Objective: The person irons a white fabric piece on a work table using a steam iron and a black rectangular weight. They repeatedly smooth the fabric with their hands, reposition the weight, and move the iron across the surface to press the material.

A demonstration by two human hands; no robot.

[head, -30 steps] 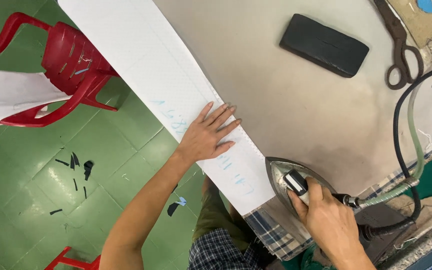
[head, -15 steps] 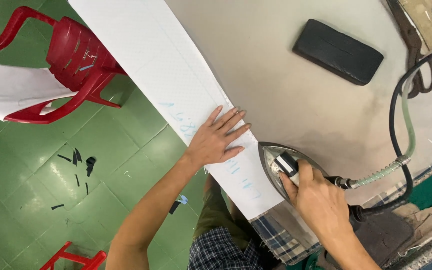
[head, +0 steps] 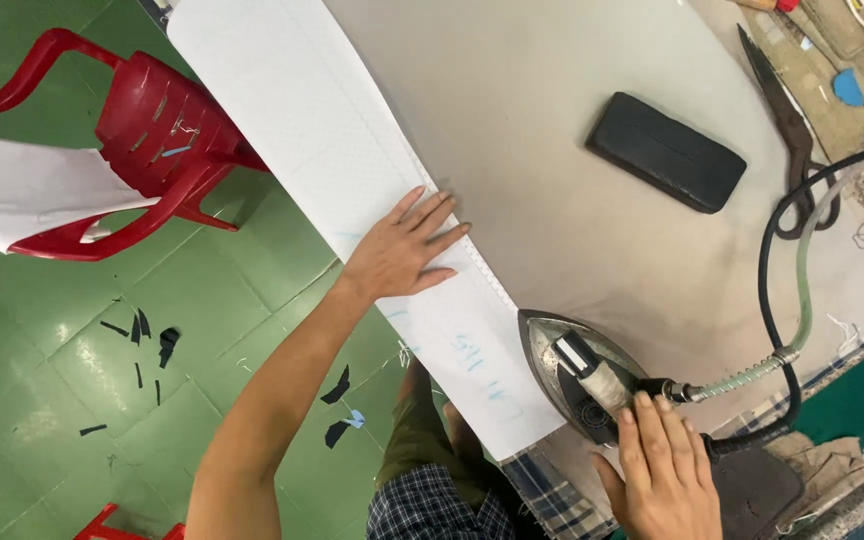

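Head view: the white fabric strip (head: 352, 170) is pinned flat on the bench (head: 552, 130) by the open left hand (head: 399, 252), while the steam iron (head: 572, 375) is barely touched by the loosened right hand (head: 664, 470).

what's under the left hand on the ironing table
The left hand lies flat on a long white fabric strip, which lies along the padded table edge. Whatever lies beneath the strip there is covered.

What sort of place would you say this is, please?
Probably a garment workshop's pressing station: a steam iron with hoses on a padded table, a long white fabric strip, and tailor's shears.
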